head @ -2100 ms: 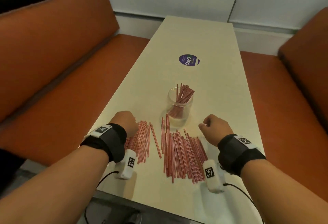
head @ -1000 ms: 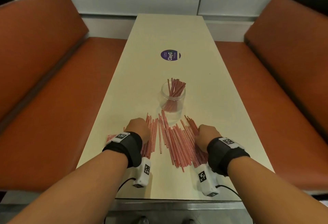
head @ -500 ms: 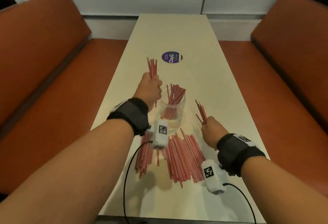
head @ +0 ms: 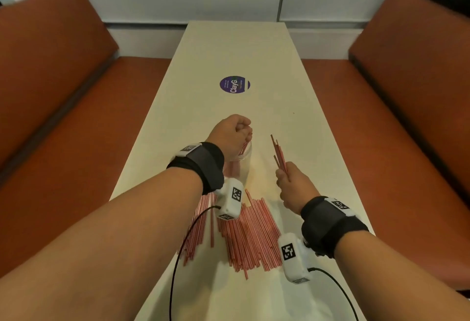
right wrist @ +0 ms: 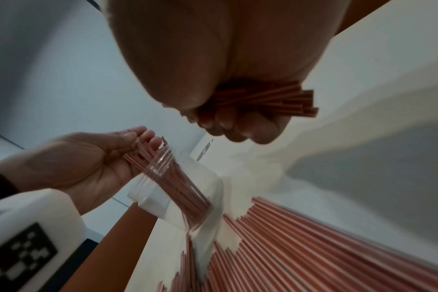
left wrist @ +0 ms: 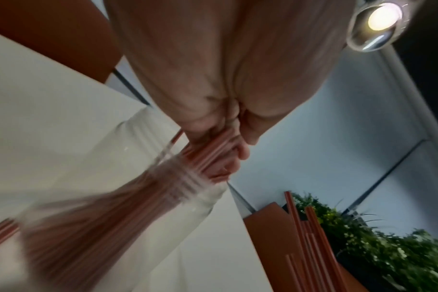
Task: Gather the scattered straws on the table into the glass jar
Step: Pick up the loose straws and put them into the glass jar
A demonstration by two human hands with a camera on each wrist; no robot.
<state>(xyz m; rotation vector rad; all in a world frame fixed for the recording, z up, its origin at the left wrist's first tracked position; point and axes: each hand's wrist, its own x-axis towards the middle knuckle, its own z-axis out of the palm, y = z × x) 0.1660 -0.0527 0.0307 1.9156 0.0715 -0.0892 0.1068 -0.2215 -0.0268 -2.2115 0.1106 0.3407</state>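
The clear glass jar (head: 243, 165) (right wrist: 178, 187) stands mid-table with several thin red straws in it, mostly hidden behind my left wrist. My left hand (head: 236, 130) (left wrist: 225, 128) sits right over the jar's mouth, fingers curled on a bundle of straws (left wrist: 208, 146) whose lower ends are inside the jar (left wrist: 138, 197). My right hand (head: 290, 180) (right wrist: 238, 126), to the jar's right and clear of it, grips a small bundle of straws (head: 279, 154) pointing up. Many loose straws (head: 244, 234) (right wrist: 313, 247) lie in a heap on the near part of the table.
The long cream table (head: 229, 40) carries a round purple sticker (head: 234, 84) beyond the jar. Orange benches run along the left (head: 50, 91) and right (head: 419, 91) sides. White camera modules with cables hang under both wrists above the straw heap.
My left hand has come down from beside and above the jar onto its mouth, and its straws now reach inside. The right hand still holds its bundle to the right of the jar.
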